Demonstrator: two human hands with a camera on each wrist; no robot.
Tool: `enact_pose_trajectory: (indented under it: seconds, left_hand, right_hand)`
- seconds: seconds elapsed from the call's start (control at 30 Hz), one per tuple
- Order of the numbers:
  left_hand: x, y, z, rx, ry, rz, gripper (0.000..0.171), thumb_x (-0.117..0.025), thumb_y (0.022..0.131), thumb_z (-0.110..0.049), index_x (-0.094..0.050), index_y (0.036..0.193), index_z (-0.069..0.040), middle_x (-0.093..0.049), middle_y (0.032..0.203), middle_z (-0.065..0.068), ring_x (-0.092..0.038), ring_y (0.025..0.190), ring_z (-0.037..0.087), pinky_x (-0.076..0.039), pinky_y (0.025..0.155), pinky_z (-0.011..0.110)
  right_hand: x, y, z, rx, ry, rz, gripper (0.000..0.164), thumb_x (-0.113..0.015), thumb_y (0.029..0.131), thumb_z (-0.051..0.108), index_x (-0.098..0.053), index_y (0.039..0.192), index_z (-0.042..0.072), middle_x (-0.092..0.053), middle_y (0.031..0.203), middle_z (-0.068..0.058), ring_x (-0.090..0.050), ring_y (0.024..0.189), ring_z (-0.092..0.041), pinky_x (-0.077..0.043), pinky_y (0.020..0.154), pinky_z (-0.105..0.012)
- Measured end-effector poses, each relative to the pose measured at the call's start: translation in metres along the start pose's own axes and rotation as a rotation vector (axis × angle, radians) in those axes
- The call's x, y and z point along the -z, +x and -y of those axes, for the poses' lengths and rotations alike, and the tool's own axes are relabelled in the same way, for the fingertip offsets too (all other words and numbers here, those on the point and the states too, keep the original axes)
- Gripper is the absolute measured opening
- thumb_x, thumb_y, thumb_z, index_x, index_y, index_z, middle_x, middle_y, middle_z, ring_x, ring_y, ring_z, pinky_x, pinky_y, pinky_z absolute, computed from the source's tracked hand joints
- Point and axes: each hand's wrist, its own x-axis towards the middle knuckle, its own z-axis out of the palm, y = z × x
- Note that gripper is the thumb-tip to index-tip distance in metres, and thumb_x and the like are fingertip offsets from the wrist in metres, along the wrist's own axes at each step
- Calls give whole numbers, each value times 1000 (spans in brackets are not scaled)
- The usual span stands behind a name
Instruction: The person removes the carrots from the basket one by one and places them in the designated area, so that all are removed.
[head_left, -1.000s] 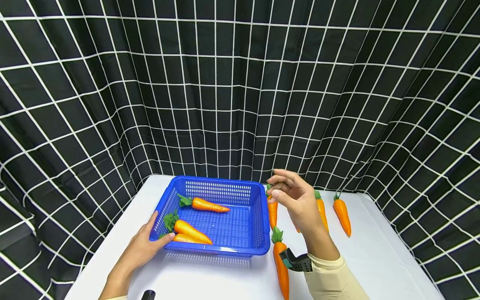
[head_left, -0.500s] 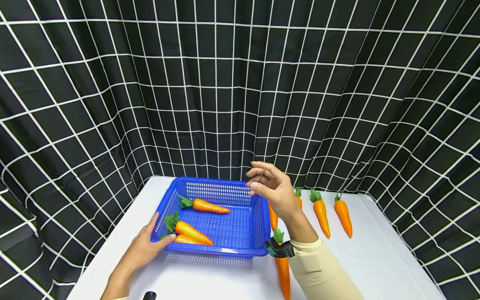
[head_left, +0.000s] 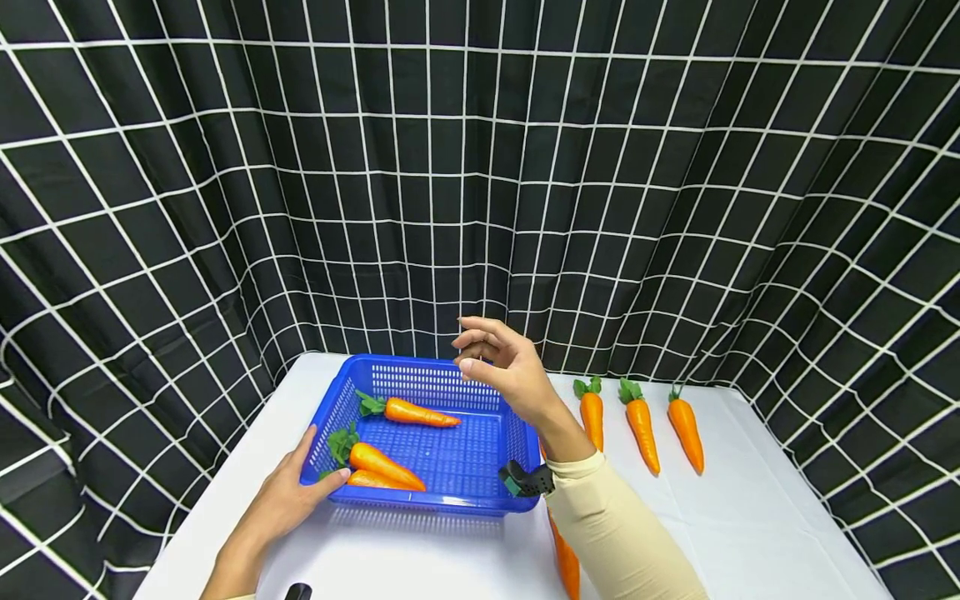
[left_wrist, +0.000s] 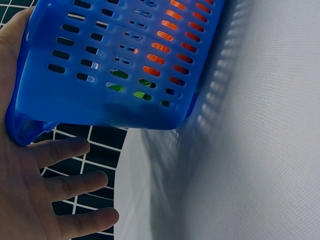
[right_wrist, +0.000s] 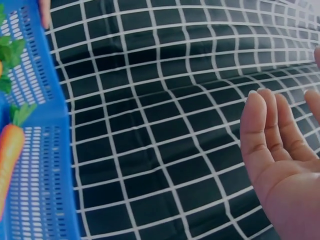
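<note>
The basket [head_left: 472,462] holds 3 carrots [head_left: 384,465]; at least 4 remain outside, 3 to 4 o'clock. Left hand [head_left: 281,490], straight-fingered, touches it; right hand [head_left: 517,375] relaxed, empty.

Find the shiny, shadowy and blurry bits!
Head view: glare on the front rim of the blue rectangular plastic basket, shadow on the white table; left wrist view: dimmer, with dots of light in the basket's shadow; right wrist view: the lower orange, green-topped carrot looks slightly blurry.

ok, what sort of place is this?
Likely a staged recording setup: a black gridded curtain hangs behind and to both sides of a white table, where carrots lie in and beside a blue basket.
</note>
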Motion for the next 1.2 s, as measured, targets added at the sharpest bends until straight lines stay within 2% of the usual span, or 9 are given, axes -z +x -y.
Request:
enact_pose_trajectory:
  seconds: [0.13,0.3,0.57,0.73,0.87,1.0,1.07,1.13,1.2]
  left_hand:
    - [0,0,2,-5,-1,-5,100,-64,85,-58,-11,156,-11,-30,145,34,-34,128,52,-27,101,65]
    - [1,1,3,-8,-2,-10,101,-64,85,-59,-12,156,-11,-31,144,34,-34,128,52,-27,101,65]
    - [3,3,3,-8,-5,-13,101,-64,84,-60,-11,156,-12,-30,145,33,-33,129,51,-26,102,65]
    - [4,3,3,2,-15,-6,101,-64,85,-60,-10,156,-13,-29,146,33,-33,129,52,-26,102,65]
    - [4,2,2,4,-11,-9,101,-64,85,-60,-11,156,-12,-31,145,33,-34,129,52,-27,101,65]
    - [2,0,0,4,-12,-9,100,-64,85,-58,-12,156,-11,-32,144,33,-36,128,52,-29,100,65]
    - [2,0,-1,-1,-12,-12,100,-65,85,-58,-13,156,-11,-32,144,33,-36,128,52,-29,100,65]
    - [1,-1,0,-9,-8,-19,100,-65,84,-58,-13,156,-11,-33,144,33,-36,128,51,-29,100,65]
    - [0,-2,0,-16,-3,-26,100,-65,84,-58,-14,156,-10,-33,143,34,-36,127,52,-29,100,65]
  right_hand:
    - [-6,11,-15,-8,-10,36,51,-64,86,-1,-48,134,-5,-55,112,-30,-60,94,-34,-54,75,-34]
    - [-13,22,-35,-14,-17,65,52,-65,86,1,-50,135,-3,-58,112,-26,-60,96,-37,-55,77,-37]
    - [-22,35,-69,-26,9,87,50,-64,85,-9,-50,133,-5,-58,111,-32,-58,97,-43,-54,80,-36]
    - [-26,38,-92,-97,21,92,51,-62,86,-12,-48,135,-7,-56,114,-34,-56,99,-44,-54,79,-38]
    - [-27,39,-109,-162,11,102,50,-64,88,-6,-50,137,-2,-54,117,-36,-55,99,-46,-54,81,-41]
    - [-28,37,-121,-225,-33,89,49,-67,88,0,-55,135,7,-59,116,-26,-59,97,-40,-55,80,-41]
    - [-29,37,-126,-263,-48,88,49,-67,89,-1,-55,135,8,-59,116,-24,-59,98,-38,-54,81,-45]
    - [-30,36,-128,-288,-48,99,49,-66,89,-2,-55,135,6,-58,118,-27,-58,100,-41,-51,84,-51]
    - [-32,36,-126,-308,-57,110,47,-66,89,-1,-54,135,3,-56,119,-30,-57,101,-43,-50,86,-52]
